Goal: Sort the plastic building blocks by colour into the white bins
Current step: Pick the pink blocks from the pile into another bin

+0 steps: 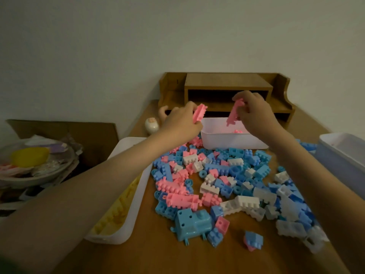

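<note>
A heap of pink, blue and white blocks (223, 180) covers the wooden table (158, 258). My left hand (177, 123) grips a pink block (61, 114) just left of the far white bin (227, 141), which holds pink pieces. Above that bin, my right hand (254, 113) pinches a long pink block (235, 112) that hangs down over it. At the left lies a white bin (136, 194) with yellow blocks inside. Another white bin (341, 151) stands at the right edge.
A wooden desk organiser (225, 89) stands against the wall behind the bins. A small egg-shaped figure (151, 125) sits left of the far bin. Off the table's left side are a cardboard box (69, 129) and a glass dish of clutter (35, 163).
</note>
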A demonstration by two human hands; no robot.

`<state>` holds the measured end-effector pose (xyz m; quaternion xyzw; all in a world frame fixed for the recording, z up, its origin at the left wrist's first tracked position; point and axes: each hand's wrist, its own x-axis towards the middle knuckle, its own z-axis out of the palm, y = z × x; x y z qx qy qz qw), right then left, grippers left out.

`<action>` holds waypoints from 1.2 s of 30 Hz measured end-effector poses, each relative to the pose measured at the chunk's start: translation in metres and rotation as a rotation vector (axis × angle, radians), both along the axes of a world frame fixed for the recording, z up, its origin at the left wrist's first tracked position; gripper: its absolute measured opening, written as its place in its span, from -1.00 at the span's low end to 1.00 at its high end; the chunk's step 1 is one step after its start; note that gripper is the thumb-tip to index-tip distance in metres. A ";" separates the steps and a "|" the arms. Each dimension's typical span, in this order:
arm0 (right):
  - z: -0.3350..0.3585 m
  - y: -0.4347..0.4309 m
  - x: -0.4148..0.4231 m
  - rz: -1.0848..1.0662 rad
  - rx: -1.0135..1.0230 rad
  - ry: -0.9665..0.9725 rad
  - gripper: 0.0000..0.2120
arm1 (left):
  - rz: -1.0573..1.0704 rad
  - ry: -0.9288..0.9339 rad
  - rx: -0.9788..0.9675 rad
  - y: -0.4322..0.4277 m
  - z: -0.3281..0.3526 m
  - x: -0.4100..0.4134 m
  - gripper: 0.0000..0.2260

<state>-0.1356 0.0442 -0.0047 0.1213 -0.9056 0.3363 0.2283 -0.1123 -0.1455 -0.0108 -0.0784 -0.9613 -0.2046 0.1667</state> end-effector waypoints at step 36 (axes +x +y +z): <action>-0.055 -0.099 -0.006 0.033 0.990 0.056 -0.80 | 0.307 -0.388 -0.582 -0.023 -0.051 -0.044 -0.86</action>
